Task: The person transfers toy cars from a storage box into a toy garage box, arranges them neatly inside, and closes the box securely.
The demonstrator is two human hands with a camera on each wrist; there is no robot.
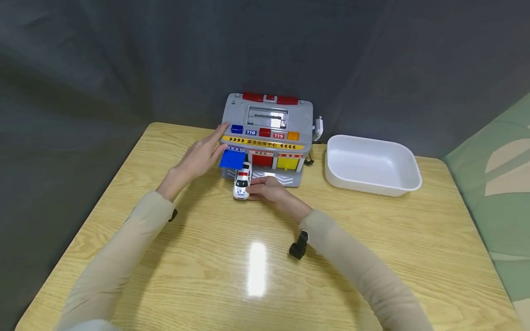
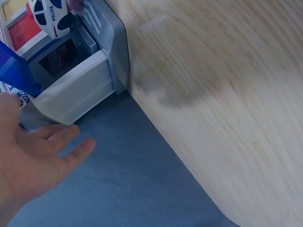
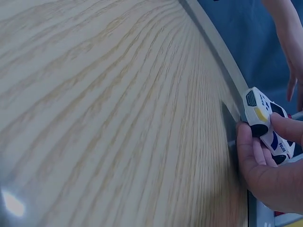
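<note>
A white toy police car stands at the left bay of a grey toy garage, its rear toward the opening. My right hand pinches the car from the right side, thumb on top and fingers beneath, as the right wrist view shows of the car. Above the bay the blue door is swung up. My left hand rests against the garage's left side with fingers extended; in the left wrist view the same hand touches the wall near the raised blue door.
Beside the garage's left bay are a red door and a yellow door, both down. A white plastic tub stands to the right on the wooden table. Dark cloth hangs behind the table.
</note>
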